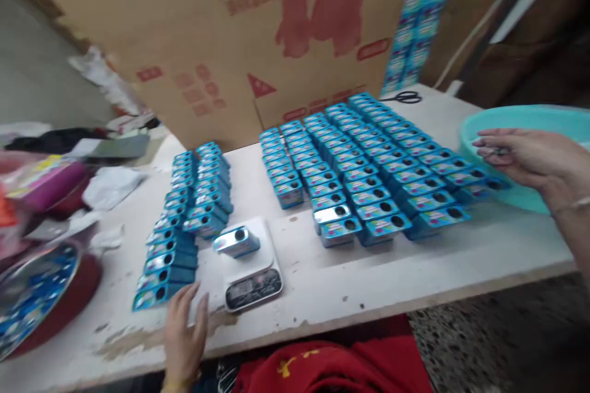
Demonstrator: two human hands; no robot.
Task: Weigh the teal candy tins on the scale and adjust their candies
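A: Where is the single box placed?
B: One blue box (238, 242) is seen standing on the white scale (249, 268), near the middle of the desk (318, 285). The display is too blurred to be read.

A: What is recorded of the others?
B: Two rows (168, 261) are stood to the left of the scale, and a larger group (341, 181), about five rows, is stood to the right, reaching towards the far edge.

A: State of the fingers?
B: On the left hand (184, 331), the fingers are held apart, with nothing seen between them, just near of the left rows. On the right hand (530, 156), they are drawn in around small grey pieces (500, 151), beside the turquoise basin (468, 130).

A: Progress?
B: Judged partway: one box is isolated on the scale, and the rest are lined up in two groups. Which group is finished cannot be told, as no difference in filling is made out; the remaining count is therefore left unrecorded.
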